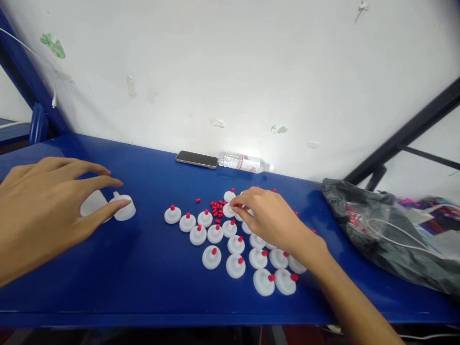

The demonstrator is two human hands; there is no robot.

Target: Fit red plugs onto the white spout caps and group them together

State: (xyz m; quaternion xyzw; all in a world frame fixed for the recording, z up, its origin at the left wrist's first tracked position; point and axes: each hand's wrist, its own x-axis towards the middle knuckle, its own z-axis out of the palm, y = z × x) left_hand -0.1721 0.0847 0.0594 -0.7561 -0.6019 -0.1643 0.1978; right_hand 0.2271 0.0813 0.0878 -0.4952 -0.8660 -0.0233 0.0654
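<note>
Left hand (46,211), fingers spread, hovers at two untipped white caps (124,207); right hand (268,218) pinches among red plugs (217,209). Caps likely light, rigid, slippery: grip by rim

bright, even light; soft shadows under hands; faint glare on blue table (151,268); edges bowed, slightly soft.

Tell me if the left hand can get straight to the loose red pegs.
Probably yes: the left hand hovers by two plain white caps, and bare blue table lies between it and the red pegs, though the right hand is closer.
</note>
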